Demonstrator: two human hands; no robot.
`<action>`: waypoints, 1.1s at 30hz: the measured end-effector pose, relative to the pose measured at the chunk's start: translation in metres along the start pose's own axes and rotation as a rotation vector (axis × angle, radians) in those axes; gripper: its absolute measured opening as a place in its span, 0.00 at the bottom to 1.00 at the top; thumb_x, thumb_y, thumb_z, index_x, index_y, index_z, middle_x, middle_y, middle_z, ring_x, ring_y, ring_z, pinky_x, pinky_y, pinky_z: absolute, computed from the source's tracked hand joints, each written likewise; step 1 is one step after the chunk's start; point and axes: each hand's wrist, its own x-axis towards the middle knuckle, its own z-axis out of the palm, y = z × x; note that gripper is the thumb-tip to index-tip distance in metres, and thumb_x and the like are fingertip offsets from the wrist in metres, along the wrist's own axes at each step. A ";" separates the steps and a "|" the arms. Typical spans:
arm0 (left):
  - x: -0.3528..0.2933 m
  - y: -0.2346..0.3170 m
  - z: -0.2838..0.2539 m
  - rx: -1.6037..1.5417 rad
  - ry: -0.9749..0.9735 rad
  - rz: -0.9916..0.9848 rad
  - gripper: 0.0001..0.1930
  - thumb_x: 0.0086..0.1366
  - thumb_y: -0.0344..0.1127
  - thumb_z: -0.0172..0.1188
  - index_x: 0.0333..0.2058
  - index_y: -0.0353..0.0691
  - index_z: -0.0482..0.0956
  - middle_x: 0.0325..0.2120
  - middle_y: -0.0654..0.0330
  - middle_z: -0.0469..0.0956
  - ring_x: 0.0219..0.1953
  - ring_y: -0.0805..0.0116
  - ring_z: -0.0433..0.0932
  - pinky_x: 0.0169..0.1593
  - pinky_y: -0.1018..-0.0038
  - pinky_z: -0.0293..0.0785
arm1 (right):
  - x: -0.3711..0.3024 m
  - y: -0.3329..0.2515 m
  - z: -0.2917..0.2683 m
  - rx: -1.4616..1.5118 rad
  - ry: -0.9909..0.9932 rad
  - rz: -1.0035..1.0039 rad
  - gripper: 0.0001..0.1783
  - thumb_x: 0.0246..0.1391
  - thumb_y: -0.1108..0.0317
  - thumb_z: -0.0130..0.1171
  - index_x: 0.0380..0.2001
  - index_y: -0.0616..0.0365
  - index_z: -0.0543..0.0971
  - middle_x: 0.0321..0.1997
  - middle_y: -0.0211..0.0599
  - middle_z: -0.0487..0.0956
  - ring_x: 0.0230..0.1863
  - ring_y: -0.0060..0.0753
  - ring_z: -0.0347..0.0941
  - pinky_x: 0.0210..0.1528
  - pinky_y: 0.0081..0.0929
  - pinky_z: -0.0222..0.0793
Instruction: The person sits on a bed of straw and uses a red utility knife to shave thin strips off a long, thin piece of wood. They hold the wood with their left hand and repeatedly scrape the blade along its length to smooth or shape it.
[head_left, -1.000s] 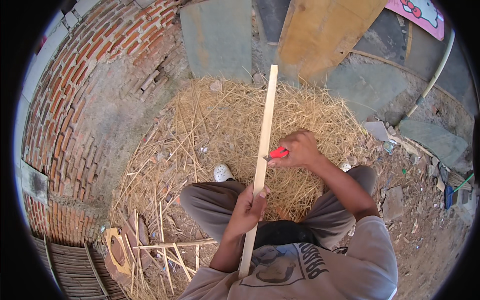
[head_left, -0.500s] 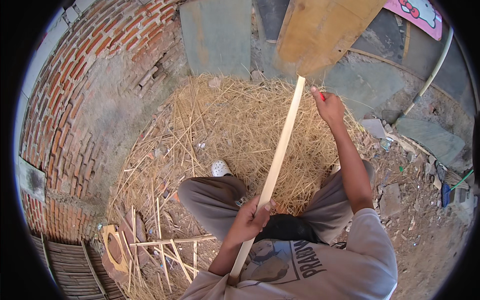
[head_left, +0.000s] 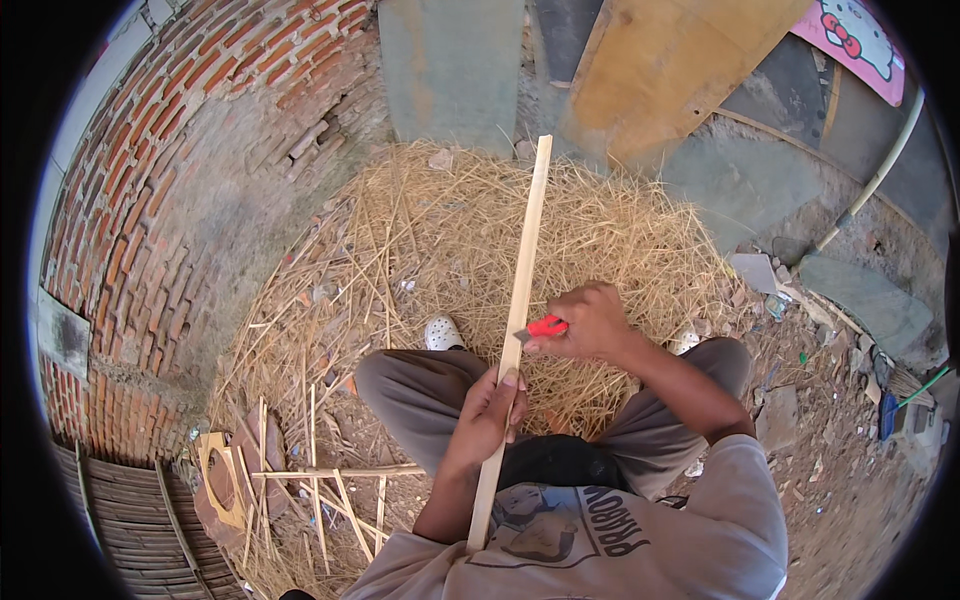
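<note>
My left hand (head_left: 491, 408) is closed round the lower part of a long, pale wooden strip (head_left: 527, 255). The strip slants up from my shirt, its far end over the heap of shavings. Just above that grip, my right hand (head_left: 588, 322) is wrapped round a red-handled utility knife (head_left: 546, 327). The knife's blade lies at the strip's right edge; whether it bites into the wood cannot be made out.
Thin, curled wood shavings (head_left: 630, 235) cover the ground before my crossed legs. Several narrow strips (head_left: 340, 472) lie at the lower left near a board with a round hole (head_left: 222, 478). A brick wall (head_left: 150, 210) rises at the left; panels (head_left: 450, 70) lean at the back.
My right hand has come back from beyond the strip's far end, bringing the knife down beside my left hand. The strip's far end has swung left and stands more upright.
</note>
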 end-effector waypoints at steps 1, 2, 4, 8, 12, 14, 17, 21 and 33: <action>0.000 0.000 0.001 0.035 0.008 0.001 0.11 0.76 0.41 0.40 0.38 0.41 0.67 0.18 0.68 0.63 0.14 0.83 0.59 0.17 0.84 0.59 | 0.004 0.008 -0.001 -0.019 0.005 0.039 0.33 0.38 0.28 0.63 0.12 0.49 0.77 0.10 0.32 0.72 0.14 0.38 0.72 0.19 0.34 0.67; 0.000 0.000 0.004 0.068 0.014 0.002 0.11 0.76 0.41 0.40 0.37 0.41 0.67 0.17 0.68 0.63 0.14 0.83 0.59 0.17 0.84 0.59 | 0.007 0.019 -0.005 -0.039 0.008 0.078 0.32 0.38 0.30 0.64 0.11 0.50 0.75 0.10 0.31 0.71 0.14 0.38 0.72 0.19 0.34 0.66; 0.001 -0.001 0.006 0.081 0.012 -0.004 0.12 0.76 0.41 0.40 0.37 0.42 0.66 0.17 0.68 0.63 0.14 0.83 0.60 0.17 0.84 0.59 | 0.004 0.026 -0.003 -0.052 0.018 0.108 0.32 0.39 0.31 0.65 0.11 0.50 0.74 0.11 0.31 0.71 0.13 0.39 0.71 0.18 0.34 0.65; 0.007 0.004 0.006 -0.006 -0.013 -0.014 0.12 0.76 0.42 0.40 0.36 0.42 0.65 0.17 0.68 0.63 0.14 0.83 0.60 0.18 0.84 0.59 | -0.002 0.005 0.000 0.009 0.030 0.003 0.32 0.42 0.31 0.63 0.11 0.50 0.75 0.09 0.31 0.70 0.13 0.38 0.71 0.17 0.34 0.64; 0.006 0.002 0.008 0.055 -0.028 0.002 0.12 0.76 0.41 0.40 0.35 0.42 0.64 0.17 0.69 0.63 0.14 0.83 0.60 0.18 0.84 0.59 | 0.005 0.016 -0.004 -0.004 0.023 0.143 0.35 0.42 0.27 0.59 0.11 0.51 0.77 0.08 0.34 0.70 0.12 0.39 0.71 0.19 0.36 0.67; 0.002 -0.002 0.012 0.066 -0.041 -0.001 0.12 0.76 0.40 0.40 0.34 0.41 0.64 0.16 0.69 0.62 0.14 0.82 0.59 0.18 0.83 0.58 | 0.009 0.044 -0.008 -0.085 0.009 0.290 0.36 0.43 0.26 0.58 0.12 0.52 0.78 0.08 0.35 0.71 0.13 0.40 0.72 0.19 0.37 0.67; -0.001 -0.001 0.017 0.078 -0.090 0.005 0.12 0.76 0.39 0.40 0.33 0.41 0.64 0.17 0.69 0.62 0.15 0.82 0.59 0.18 0.84 0.57 | 0.015 0.078 -0.012 -0.133 0.048 0.441 0.35 0.47 0.29 0.56 0.16 0.53 0.80 0.08 0.36 0.70 0.14 0.42 0.71 0.22 0.38 0.67; -0.008 -0.005 0.018 0.141 -0.141 -0.015 0.12 0.76 0.39 0.40 0.33 0.42 0.64 0.17 0.69 0.62 0.15 0.83 0.59 0.18 0.84 0.59 | 0.020 0.109 -0.022 -0.134 0.074 0.652 0.39 0.48 0.25 0.50 0.21 0.54 0.83 0.15 0.43 0.76 0.22 0.47 0.75 0.27 0.41 0.70; -0.025 -0.013 -0.002 0.336 0.073 0.056 0.09 0.74 0.39 0.46 0.39 0.39 0.69 0.18 0.70 0.63 0.18 0.82 0.61 0.22 0.80 0.61 | 0.014 0.100 -0.035 0.042 0.003 0.780 0.42 0.51 0.22 0.44 0.20 0.53 0.82 0.11 0.34 0.72 0.18 0.34 0.73 0.23 0.36 0.67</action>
